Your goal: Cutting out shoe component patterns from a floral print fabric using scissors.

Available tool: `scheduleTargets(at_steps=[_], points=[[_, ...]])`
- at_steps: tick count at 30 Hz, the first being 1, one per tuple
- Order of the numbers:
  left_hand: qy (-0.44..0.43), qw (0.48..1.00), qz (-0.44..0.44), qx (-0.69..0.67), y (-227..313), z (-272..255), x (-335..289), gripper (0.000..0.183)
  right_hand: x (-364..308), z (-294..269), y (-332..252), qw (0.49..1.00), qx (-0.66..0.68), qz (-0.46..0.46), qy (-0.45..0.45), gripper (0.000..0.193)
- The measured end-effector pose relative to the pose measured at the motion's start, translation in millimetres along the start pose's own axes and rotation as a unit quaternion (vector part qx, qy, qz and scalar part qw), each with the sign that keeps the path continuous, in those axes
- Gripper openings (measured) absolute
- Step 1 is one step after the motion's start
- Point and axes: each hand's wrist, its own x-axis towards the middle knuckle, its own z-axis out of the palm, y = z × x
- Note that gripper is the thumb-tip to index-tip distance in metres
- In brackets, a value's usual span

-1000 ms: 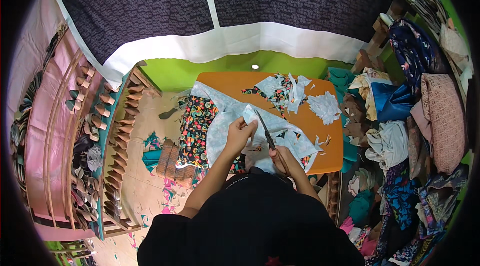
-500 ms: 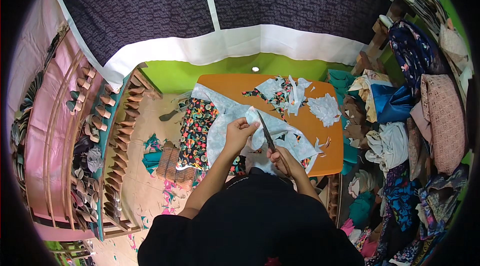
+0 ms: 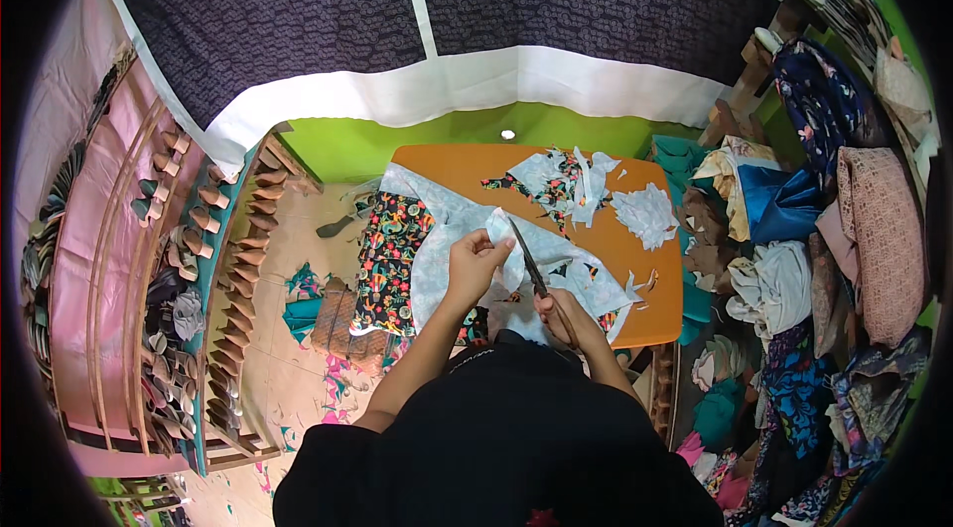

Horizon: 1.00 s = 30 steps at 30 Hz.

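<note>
Pinched in my left hand (image 3: pixel 476 264) is the upper part of a small pale cloth piece (image 3: pixel 502 227). My right hand (image 3: pixel 570 317) is closed around the handles of dark scissors (image 3: pixel 532 269). Their blades point up and away, right beside the pale piece. Beneath both hands a large cloth (image 3: pixel 452 204) lies across the table, its pale underside up. The left part of this cloth shows a black side with a bright floral print (image 3: pixel 389 269) and hangs past the table's left edge. Whether the blades bite into the piece, I cannot tell.
The orange table (image 3: pixel 452 158) holds cut cloth scraps (image 3: pixel 561 185) and a heap of pale cut pieces (image 3: pixel 645 214) on its far right. Shoe lasts line a rack (image 3: pixel 238 319) at left. Folded fabrics (image 3: pixel 784 284) are piled at right. Scraps (image 3: pixel 338 378) litter the floor.
Both hands and the scissors stay almost in place. A pale flap of cloth right of the blades now covers more of the floral print there.
</note>
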Motion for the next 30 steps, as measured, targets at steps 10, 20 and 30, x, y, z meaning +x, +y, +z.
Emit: scheduleTargets(at_steps=[10, 20, 30], points=[[-0.011, 1.000, -0.003, 0.003, 0.7, 1.6, 2.9, 0.015, 1.1, -1.1, -8.3, 0.998, 0.028, 0.048, -0.012, 0.068], [-0.012, 1.000, 0.006, 0.009, -2.7, 6.8, -1.4, 0.024, -1.1, -8.0, -18.2, 0.989, 0.118, 0.076, -0.049, 0.085], [-0.010, 1.000, 0.015, 0.008, -4.9, 3.4, 0.9, 0.028, -0.4, -6.6, -8.4, 1.000, 0.014, 0.018, -0.012, 0.063]])
